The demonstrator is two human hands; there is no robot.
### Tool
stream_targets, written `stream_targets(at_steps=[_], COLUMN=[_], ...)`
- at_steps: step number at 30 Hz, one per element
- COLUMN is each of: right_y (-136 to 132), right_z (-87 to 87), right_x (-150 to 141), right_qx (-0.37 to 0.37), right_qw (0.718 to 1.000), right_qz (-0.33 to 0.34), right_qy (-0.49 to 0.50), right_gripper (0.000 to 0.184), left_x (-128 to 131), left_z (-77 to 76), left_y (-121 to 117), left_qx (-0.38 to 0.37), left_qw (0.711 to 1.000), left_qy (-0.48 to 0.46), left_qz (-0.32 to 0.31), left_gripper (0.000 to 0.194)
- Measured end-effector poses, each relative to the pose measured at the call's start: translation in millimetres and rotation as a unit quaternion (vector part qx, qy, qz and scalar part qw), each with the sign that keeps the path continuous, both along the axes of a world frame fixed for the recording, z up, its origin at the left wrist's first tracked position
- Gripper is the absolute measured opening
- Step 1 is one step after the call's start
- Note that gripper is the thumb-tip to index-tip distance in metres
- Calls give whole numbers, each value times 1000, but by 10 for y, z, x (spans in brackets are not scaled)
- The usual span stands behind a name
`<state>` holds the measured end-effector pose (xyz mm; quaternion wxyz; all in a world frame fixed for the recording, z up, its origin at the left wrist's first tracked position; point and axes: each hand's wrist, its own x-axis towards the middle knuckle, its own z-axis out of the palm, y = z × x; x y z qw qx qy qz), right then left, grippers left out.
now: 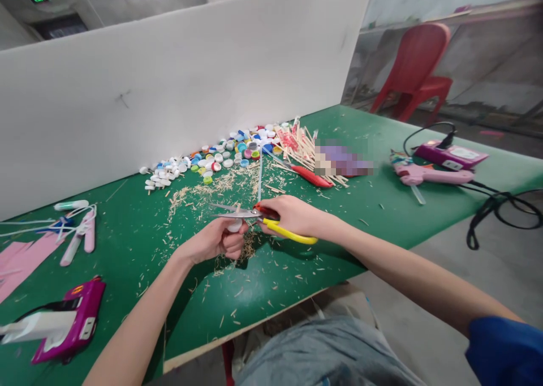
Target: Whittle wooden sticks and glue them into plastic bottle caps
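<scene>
My left hand [218,243] is closed on a small white bottle cap [235,226], held just above the table. A short bit of wooden stick [238,207] stands up from the cap. In my right hand [292,213] is a pair of scissors [299,237] with yellow and red-black handles. Its blades are parted and point left, across the stick beside my left thumb and fingers. Whether they touch the stick I cannot tell. Thin wood shavings [199,196] lie scattered below and around both hands.
Behind my hands lie a heap of coloured bottle caps [228,163], wooden sticks [303,148] and a red-handled tool [314,176]. A pink glue gun [436,175] and purple power strip [452,155] sit right. Another power strip [70,321] is left. A white panel [190,80] borders the green table.
</scene>
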<state>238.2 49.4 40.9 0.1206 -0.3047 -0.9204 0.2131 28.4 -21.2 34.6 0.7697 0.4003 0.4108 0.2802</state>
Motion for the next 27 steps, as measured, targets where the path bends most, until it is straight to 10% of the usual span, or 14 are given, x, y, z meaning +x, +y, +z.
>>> stream_targets(at_steps=[11, 27], right_y=[140, 444], right_z=[-53, -139], right_x=[-12, 120], right_qx=[29, 57], right_qw=[983, 937], right_qz=[-156, -285], right_qy=[-90, -193], right_gripper=[36, 58], left_x=[108, 42], left_z=[-83, -151], left_y=[-24, 32], left_qx=[17, 140], left_qw=[999, 972], left_qy=[16, 34], left_qz=[-22, 184], left_gripper=[26, 34])
